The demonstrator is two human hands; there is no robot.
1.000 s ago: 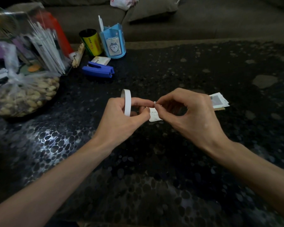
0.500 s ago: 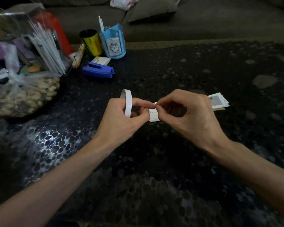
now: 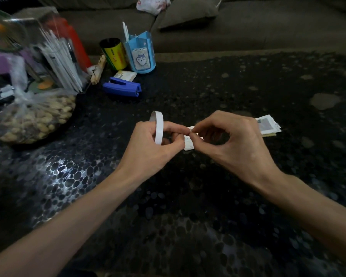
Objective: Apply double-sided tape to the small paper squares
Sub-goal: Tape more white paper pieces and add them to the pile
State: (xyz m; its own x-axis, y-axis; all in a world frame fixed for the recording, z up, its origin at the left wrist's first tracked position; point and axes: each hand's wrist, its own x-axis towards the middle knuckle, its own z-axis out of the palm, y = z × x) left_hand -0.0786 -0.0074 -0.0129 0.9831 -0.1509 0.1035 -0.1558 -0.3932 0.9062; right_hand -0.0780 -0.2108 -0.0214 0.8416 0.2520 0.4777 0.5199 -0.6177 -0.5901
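L hand [image 3: 148,145] & R hand [image 3: 239,145] both bare. L forearm [image 3: 78,216] & R forearm [image 3: 312,202] also bare, right up to where the pic cuts them off. Slim arms, long thin fingers. Knuckles & tendon lines stand out on back of R hand. Light is dim, so nails & finer detail can't be made out.

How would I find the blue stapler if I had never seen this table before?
Look at the dark pebbly table, toward its far left side, where a light-blue pen holder with a cartoon face stands beside a yellow can. The stapler lies flat just in front of them. It is the only deep-blue thing there, long and low.
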